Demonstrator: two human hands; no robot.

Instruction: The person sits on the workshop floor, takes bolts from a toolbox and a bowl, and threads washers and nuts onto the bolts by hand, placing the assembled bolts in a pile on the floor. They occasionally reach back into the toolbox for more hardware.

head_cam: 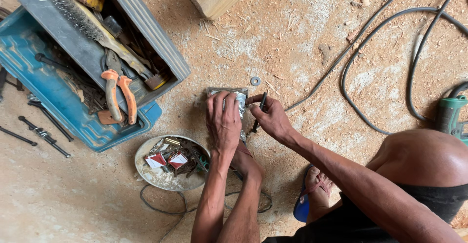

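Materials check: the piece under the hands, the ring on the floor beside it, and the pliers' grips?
Piece: looks like bare metal, bright silvery glare on its face; the left hand covers most of it. Ring: likely a steel washer, flat, dull grey, holed. Pliers' grips: probably plastic or rubber sleeves, smooth matte orange, over darker metal jaws.

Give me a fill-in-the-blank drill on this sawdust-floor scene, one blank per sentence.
1. The pliers lying in the toolbox have ____ handles.
2. The toolbox's lower shell is ____.
3. The shiny metal piece lies under the person's ____ hand.
4. Another person's hand holds a slim ____ tool.

Missing words: orange; blue; left; black.
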